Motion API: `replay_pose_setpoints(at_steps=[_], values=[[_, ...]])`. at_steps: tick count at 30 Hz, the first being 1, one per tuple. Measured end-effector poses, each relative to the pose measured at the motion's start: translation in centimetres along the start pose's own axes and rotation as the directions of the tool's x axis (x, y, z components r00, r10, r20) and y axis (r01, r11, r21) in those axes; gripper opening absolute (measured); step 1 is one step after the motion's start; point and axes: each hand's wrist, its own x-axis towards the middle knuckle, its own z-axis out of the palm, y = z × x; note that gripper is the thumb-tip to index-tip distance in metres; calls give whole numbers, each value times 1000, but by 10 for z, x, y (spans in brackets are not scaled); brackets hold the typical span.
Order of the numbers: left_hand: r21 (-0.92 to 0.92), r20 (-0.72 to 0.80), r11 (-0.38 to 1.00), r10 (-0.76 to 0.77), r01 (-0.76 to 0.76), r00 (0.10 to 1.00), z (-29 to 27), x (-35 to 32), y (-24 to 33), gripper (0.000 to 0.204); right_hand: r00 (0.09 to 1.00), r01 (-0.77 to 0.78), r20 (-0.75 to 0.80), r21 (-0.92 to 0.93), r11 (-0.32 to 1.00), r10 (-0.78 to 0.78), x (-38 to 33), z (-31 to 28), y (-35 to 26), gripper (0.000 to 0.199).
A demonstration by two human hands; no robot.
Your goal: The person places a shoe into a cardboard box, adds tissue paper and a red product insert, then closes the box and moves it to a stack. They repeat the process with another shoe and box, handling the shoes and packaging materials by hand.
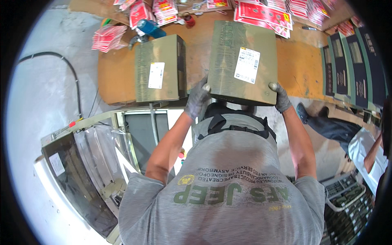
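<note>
Both of my hands wear grey gloves and grip an olive-green carton by its near corners. My left hand is closed on the left corner, its thumb against the side. On the right corner my right hand is closed, with the thumb resting on the face. A white label is stuck on the carton's upper face. The carton's near end reaches past the table edge, close to my waist. Left of it stands a second olive carton, also labelled, which neither hand holds.
Red printed packets lie in stacks along the back of the wooden table, near a blue bottle. Dark green boxes stand at right. A machine with clear covers is lower left; another person is at right beside a crate.
</note>
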Motion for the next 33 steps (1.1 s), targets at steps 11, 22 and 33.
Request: replay_pose_setpoints(at_steps=[11,22,33], values=[[-80,-904,760,218,-645,369,-70,-74,19,60,930,218,328,-126,968,-167,82,233,26,130],[-455,-865,721,-218,-523,452,-111,-66,-63,62,946,-21,311,-218,976,90,136,293,75,122],[-421,-882,749,-209,-511,422,-114,-63,-68,66,943,21,322,-315,949,86,133,296,59,121]])
